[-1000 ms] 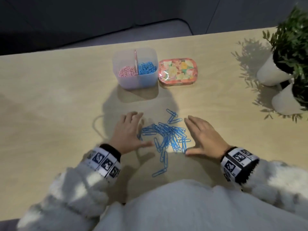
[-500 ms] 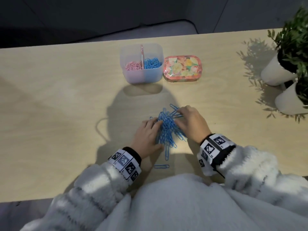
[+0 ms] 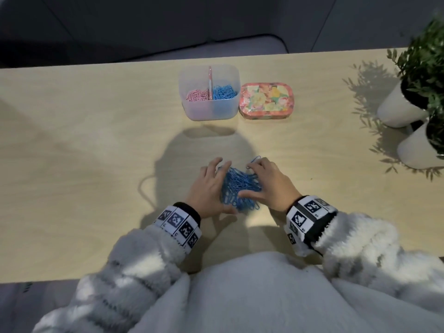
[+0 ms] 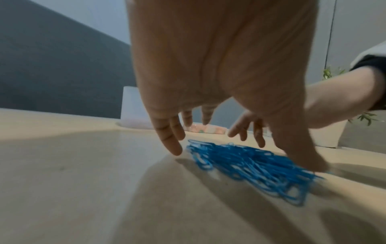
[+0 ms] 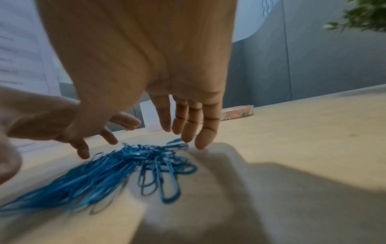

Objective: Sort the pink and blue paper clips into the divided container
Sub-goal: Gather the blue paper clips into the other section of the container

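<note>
Now your left hand [image 3: 208,188] and right hand [image 3: 269,182], fingers spread, flank the blue paper clips [image 3: 239,187]; scoop low, toward the divided container [image 3: 210,111].

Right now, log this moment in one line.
left hand open | right hand open | both flank blue clips on table | container part-filled

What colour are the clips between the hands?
Blue: the clips show best in the head view.
</note>
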Demonstrator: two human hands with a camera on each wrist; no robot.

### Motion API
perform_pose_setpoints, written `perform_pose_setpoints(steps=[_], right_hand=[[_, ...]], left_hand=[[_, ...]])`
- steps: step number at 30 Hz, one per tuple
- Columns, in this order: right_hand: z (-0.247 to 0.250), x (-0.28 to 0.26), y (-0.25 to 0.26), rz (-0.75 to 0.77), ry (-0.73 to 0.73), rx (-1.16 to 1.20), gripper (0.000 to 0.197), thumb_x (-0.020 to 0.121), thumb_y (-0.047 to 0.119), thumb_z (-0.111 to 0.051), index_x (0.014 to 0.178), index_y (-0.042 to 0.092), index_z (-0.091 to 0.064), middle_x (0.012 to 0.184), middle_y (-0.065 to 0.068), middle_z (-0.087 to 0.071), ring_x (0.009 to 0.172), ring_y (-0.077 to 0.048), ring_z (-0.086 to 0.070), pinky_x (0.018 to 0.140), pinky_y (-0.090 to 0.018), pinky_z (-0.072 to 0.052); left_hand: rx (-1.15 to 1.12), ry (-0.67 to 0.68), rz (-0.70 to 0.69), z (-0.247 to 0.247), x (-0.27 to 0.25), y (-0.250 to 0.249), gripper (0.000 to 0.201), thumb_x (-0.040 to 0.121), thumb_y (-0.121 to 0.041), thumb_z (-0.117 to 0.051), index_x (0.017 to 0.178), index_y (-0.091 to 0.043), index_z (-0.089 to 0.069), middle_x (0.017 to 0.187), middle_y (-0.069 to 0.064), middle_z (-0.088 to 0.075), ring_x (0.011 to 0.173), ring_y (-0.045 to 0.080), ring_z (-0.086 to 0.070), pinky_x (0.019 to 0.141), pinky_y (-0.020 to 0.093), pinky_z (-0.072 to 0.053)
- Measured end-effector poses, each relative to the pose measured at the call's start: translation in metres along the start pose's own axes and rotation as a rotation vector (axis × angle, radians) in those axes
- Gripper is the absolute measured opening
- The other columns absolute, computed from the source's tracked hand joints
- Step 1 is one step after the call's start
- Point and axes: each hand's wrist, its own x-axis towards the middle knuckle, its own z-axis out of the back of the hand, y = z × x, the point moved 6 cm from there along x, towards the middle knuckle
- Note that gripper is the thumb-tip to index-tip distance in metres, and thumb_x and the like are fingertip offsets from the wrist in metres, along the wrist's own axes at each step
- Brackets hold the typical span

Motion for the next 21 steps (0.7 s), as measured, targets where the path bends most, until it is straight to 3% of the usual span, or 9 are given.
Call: perform_pose_setpoints(steps=[3,5,8,10,14,18,21], right_hand=[[-0.003,-0.009,0.003,-0.019,0.119,-0.173,0.113,0.053,0.062,-0.076,0.142,0.016,-0.024,0.131,-0.007,-0.037,0.120,-0.024,-0.038,0.086,-0.040,-0.049],[-0.011,-0.008,0.011,-0.010,0.136,-0.296,0.117,0.050,0.060,-0.078,0.142,0.014,-0.022,0.132,-0.008,-0.036,0.119,-0.025,-0.037,0.087,-0.038,-0.048],[-0.019,0.002,0.022,-0.008,0.087,-0.292,0.093,0.064,0.051,-0.074,0.138,0.016,-0.029,0.130,-0.008,-0.037,0.120,-0.025,-0.035,0.085,-0.036,-0.048],[-0.018,0.008,0.023,-0.021,0.050,-0.226,0.069,0.078,0.040,-0.067,0.135,0.017,-0.035,0.130,-0.008,-0.038,0.121,-0.024,-0.035,0.081,-0.034,-0.048],[-0.021,0.015,0.022,-0.010,-0.010,-0.160,0.036,0.091,0.019,-0.050,0.126,0.012,-0.047,0.124,-0.011,-0.043,0.117,-0.027,-0.039,0.077,-0.035,-0.045],[-0.019,0.024,0.020,0.046,-0.062,-0.157,0.024,0.093,0.007,-0.042,0.113,0.006,-0.054,0.117,-0.014,-0.049,0.111,-0.031,-0.042,0.080,-0.038,-0.044],[-0.014,0.036,0.015,0.067,-0.046,-0.231,0.024,0.093,0.007,-0.040,0.111,0.008,-0.056,0.114,-0.012,-0.054,0.105,-0.030,-0.045,0.087,-0.036,-0.043]], left_hand=[[0.188,0.087,-0.056,-0.001,0.003,0.004,0.135,0.046,-0.070,-0.073,0.147,-0.019,0.001,0.156,0.010,0.008,0.144,0.031,0.002,0.117,0.045,-0.013],[0.264,0.136,-0.082,-0.006,0.009,0.004,0.136,0.046,-0.070,-0.073,0.147,-0.020,0.003,0.157,0.007,0.009,0.145,0.030,0.005,0.116,0.045,-0.015],[0.295,0.154,-0.116,-0.009,0.017,0.000,0.123,0.054,-0.066,-0.073,0.146,-0.014,-0.010,0.154,0.008,-0.015,0.140,0.028,-0.015,0.115,0.041,-0.024],[0.259,0.117,-0.116,-0.005,0.022,-0.001,0.100,0.066,-0.056,-0.071,0.143,-0.011,-0.023,0.146,0.009,-0.028,0.131,0.028,-0.027,0.111,0.035,-0.027],[0.183,0.044,-0.101,0.001,0.026,0.001,0.067,0.077,-0.038,-0.068,0.133,-0.013,-0.041,0.133,0.009,-0.042,0.119,0.028,-0.037,0.101,0.033,-0.031],[0.118,-0.008,-0.058,0.003,0.027,0.006,0.049,0.082,-0.028,-0.064,0.127,-0.014,-0.048,0.124,0.009,-0.049,0.113,0.028,-0.043,0.093,0.039,-0.042],[0.130,-0.080,-0.052,0.010,0.029,0.008,0.032,0.091,-0.015,-0.051,0.123,-0.014,-0.052,0.116,0.009,-0.056,0.109,0.028,-0.051,0.085,0.040,-0.047]])
